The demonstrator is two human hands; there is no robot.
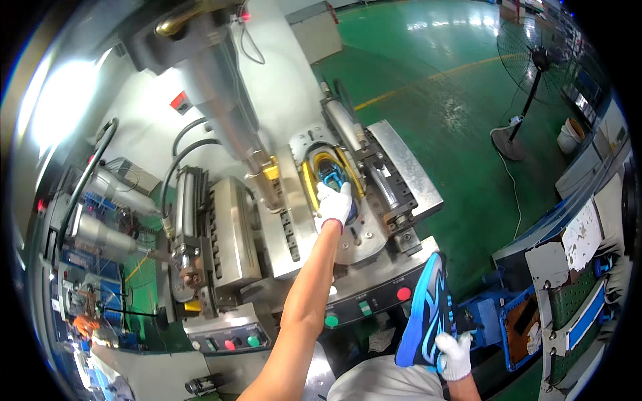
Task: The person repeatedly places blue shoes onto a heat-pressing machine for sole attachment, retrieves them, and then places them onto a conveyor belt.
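My left hand [336, 202], in a white glove, reaches into a metal press and grips a dark shoe with bright blue lacing [331, 172]. That shoe sits between the yellow pads [309, 186] of the press, and my hand covers part of it. A second shoe, blue with a black pattern [422, 317], is held upright by my gloved right hand [455, 355] near my lap at the lower right. The thumb of my right hand lies across its lower end; the other fingers are partly hidden behind it.
Metal cylinders [384, 184] flank the pads, and a thick overhead column [217, 87] stands to their left. A control panel with red and green buttons [403, 293] runs along the front. Blue crates [515, 327] sit at right, and a standing fan [535, 67] beyond.
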